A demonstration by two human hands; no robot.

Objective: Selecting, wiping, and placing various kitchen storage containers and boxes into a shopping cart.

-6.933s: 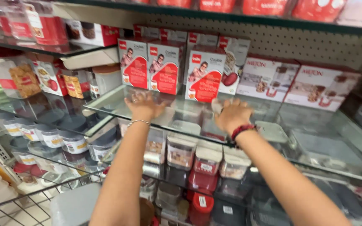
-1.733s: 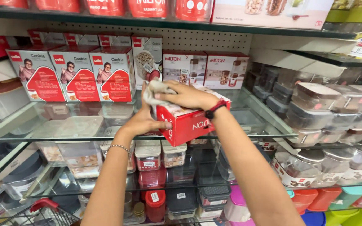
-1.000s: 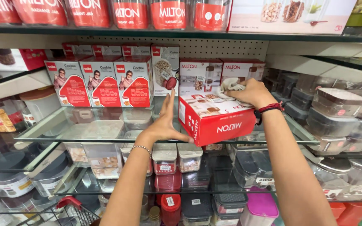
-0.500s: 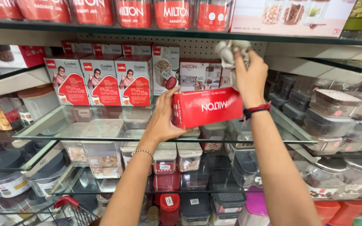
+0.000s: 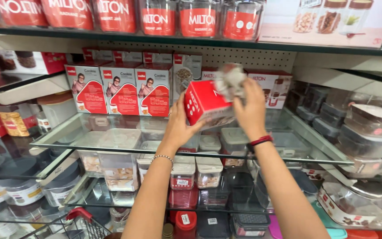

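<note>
Two glass shelves (image 5: 67, 140) carry most of what I see, one at chest height and one below it, with a dark shelf (image 5: 208, 42) overhead. On the glass shelf's back edge, toward its left end, stand three red-and-white cartons (image 5: 122, 90) in a row, each with a small portrait panel; behind them I count three more red carton tops. Further right along that back edge is a taller pale carton (image 5: 185, 73) and a white carton with a red band (image 5: 270, 88). On the overhead shelf I count six red-labelled jars (image 5: 160, 17) and, at its right end, a wide pale box (image 5: 332, 22) picturing three filled jars. Clear lidded tubs (image 5: 120, 137) sit near the glass shelf's front edge, leaving a bare strip of glass between them and the cartons; stacked dark-lidded containers (image 5: 368, 132) fill the right-hand bay.

I hold one red box (image 5: 204, 104) in the air in front of the glass shelf's middle, tilted, one corner toward me. My left hand (image 5: 180, 126) cups it from below and on its left face, fingers spread against the card. My right hand (image 5: 250, 106) is at the box's upper right corner, fingers closed round a crumpled grey cloth (image 5: 230, 82) pressed to the box. A red cart handle (image 5: 78, 214) shows at the bottom edge.
</note>
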